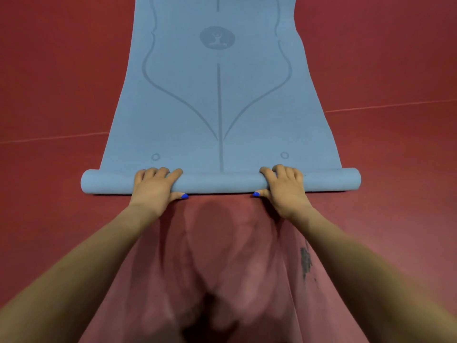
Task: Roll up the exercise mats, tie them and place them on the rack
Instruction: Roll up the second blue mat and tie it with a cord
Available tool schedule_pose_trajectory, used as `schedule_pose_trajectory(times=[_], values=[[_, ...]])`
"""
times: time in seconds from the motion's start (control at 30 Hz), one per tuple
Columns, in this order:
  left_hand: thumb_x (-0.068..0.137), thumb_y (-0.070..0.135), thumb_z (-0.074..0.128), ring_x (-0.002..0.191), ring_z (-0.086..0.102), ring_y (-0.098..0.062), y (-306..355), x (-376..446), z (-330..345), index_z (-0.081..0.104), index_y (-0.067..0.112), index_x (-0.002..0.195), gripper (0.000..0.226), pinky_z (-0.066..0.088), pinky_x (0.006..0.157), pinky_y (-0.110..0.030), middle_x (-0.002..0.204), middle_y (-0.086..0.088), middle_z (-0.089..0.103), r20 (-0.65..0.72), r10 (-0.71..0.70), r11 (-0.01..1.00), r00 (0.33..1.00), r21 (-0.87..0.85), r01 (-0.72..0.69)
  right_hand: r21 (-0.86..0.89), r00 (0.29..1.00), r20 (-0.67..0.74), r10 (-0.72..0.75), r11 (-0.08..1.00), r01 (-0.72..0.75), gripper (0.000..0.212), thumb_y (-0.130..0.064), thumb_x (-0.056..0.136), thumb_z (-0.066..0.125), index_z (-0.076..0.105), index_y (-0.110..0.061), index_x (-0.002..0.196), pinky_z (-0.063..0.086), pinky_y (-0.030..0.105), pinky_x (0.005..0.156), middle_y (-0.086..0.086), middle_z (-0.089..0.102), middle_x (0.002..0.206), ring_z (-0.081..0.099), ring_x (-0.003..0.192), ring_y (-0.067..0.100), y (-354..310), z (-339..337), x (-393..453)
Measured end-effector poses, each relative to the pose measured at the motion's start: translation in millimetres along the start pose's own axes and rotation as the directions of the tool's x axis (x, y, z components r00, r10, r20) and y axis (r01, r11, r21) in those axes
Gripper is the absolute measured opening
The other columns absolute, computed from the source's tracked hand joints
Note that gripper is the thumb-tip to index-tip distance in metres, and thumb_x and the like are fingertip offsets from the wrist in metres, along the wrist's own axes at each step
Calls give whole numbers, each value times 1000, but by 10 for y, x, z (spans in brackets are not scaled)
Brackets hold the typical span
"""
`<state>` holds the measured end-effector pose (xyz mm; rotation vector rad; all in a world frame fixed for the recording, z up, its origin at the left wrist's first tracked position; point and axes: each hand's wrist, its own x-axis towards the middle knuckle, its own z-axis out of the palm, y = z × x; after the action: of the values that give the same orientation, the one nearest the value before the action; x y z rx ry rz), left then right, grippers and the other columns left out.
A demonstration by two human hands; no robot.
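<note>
Red flooring [61, 95] fills my view from edge to edge, smooth and matte, with thin pale seam lines crossing it at a slant on either side. Below the fingers the red looks paler and blotched, with a dark scuffed patch [306, 262] beside the right forearm.

On this floor lies the exercise mat [220, 95], a long grey-blue sheet with a fine, slightly grainy surface. It runs flat away from the fingertips to the top of my view. Printed on it in a darker tone I see a straight centre line, curving outlines that meet at a point, a round emblem [217, 37] with a small figure further out, and two little rings just beyond the fingertips.

The near end of the mat is wound into a tight, even cylinder, the roll [222, 183], lying across my view on the floor, its rounded ends sticking out past both hands.

My left hand [155, 184] rests over the roll left of the centre line, fingers [158, 172] curled over the top and close together, thumb tucked under the near side against the floor. My right hand [284, 184] mirrors it on the other side, gripping the same way. Both thumbnails carry bright blue polish.
</note>
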<state>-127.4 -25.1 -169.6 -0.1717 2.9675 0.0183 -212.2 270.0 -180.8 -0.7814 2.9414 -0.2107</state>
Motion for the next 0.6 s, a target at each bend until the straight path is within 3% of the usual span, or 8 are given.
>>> schedule_pose_trajectory(times=[0.07,0.13,0.3,0.47,0.6], values=[[84,64,48,119,44,-27,-28,1,-33,42,30,140,65,22,101,-38,127,0,54,12,14,998,1000,54,-15,-35,997,-64,-40,999,38,70,-66,82,33,58,-14,121,20,36,93,12,55,100,52,94,34,11,53,-37],[83,67,45,117,44,-27,-34,-18,-56,41,33,140,66,24,98,-37,126,2,53,39,16,997,999,70,-18,-46,997,-65,-52,998,49,73,-67,81,28,60,-13,118,22,36,87,12,57,94,54,87,34,41,74,-61],[80,70,45,110,44,-24,9,-173,-34,46,36,135,65,25,89,-36,120,5,55,73,26,999,997,22,-27,-6,998,9,-64,998,64,84,-74,76,17,55,-17,125,23,36,90,8,55,97,49,91,30,77,-26,-230],[72,85,19,79,56,-26,50,-641,191,67,30,107,81,33,76,-41,83,6,62,-128,99,989,987,-93,-111,27,996,1,-93,995,93,83,-77,82,13,60,-17,117,23,33,83,4,55,85,53,80,27,60,31,-665],[78,77,22,66,56,-23,195,-1127,250,61,34,106,64,42,68,-42,78,8,61,-179,118,988,977,-74,-133,55,993,-21,-115,992,116,71,-72,88,19,63,-22,111,25,31,80,-3,54,81,56,73,23,19,33,-1135]])
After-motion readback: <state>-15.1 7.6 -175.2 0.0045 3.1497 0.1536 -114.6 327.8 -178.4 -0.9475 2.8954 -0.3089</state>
